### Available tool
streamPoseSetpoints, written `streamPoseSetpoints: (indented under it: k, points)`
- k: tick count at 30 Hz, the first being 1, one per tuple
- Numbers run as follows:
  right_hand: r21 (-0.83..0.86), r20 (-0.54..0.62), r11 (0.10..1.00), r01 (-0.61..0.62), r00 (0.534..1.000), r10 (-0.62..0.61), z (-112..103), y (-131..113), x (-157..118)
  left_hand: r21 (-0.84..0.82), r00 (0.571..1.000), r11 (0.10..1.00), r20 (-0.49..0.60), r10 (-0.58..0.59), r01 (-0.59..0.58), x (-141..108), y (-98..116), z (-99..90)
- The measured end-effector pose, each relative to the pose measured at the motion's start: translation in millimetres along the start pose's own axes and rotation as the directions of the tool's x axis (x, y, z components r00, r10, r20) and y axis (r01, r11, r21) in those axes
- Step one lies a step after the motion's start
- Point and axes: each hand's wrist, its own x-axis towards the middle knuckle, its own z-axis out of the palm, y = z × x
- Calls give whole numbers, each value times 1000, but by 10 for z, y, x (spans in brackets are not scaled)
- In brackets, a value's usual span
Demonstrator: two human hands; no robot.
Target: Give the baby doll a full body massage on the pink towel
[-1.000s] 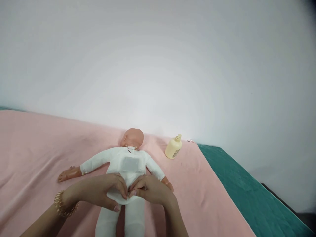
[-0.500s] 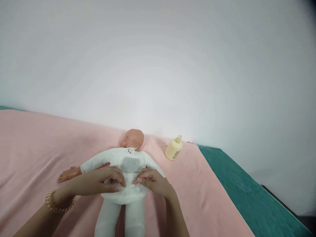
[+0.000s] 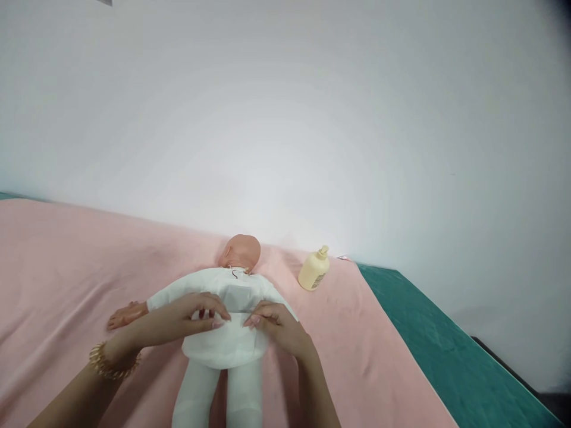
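A baby doll [image 3: 223, 351] in white cloth lies stretched out, its bald head [image 3: 243, 249] away from me and its face hidden. Both of my hands rest on the middle of its torso, just below a grey rectangular patch [image 3: 238, 298]. My left hand [image 3: 203, 313] comes from the left with curved fingers, thumb and fingertips gathered at the white cloth. Facing it, my right hand [image 3: 276, 324] pinches the cloth between thumb and bent fingers. A narrow strip of cloth shows between the two sets of fingertips. The doll's bare left-side hand [image 3: 127, 315] lies flat.
A pale yellow pump bottle [image 3: 313, 270] stands right of the doll's head. Beneath everything is a pink sheet [image 3: 366, 356], over a green surface [image 3: 446, 339] that shows at the right. A white wall [image 3: 285, 119] rises behind. A beaded bracelet [image 3: 111, 362] circles my left wrist.
Both hands have shifted a little up the doll's torso toward the grey patch. The doll and the bottle stay in place.
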Motion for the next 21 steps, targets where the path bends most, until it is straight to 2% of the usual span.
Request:
streamPoseSetpoints:
  k: [3, 11, 15, 18, 21]
  points:
    - [-32, -77, 999, 7, 997, -9, 13, -2, 13, -1, 997, 1000, -74, 3, -3, 6, -38, -34]
    - [-229, -62, 970, -82, 996, 70, 164, -131, 53, 53, 999, 998, -30, -15, 16, 89, -172, 122]
    - [-218, -81, 972, -82, 995, 65, 169, -97, 63, 62, 998, 998, -63, 7, -3, 132, -171, 135]
    - [-189, -199, 981, -43, 980, 5, 154, -1, 95, 64, 976, 997, -219, -20, 34, 188, -157, 113]
    - [-220, -413, 975, -13, 907, -81, 153, 81, 162, 48, 911, 999, -413, 14, 7, 252, -207, 107]
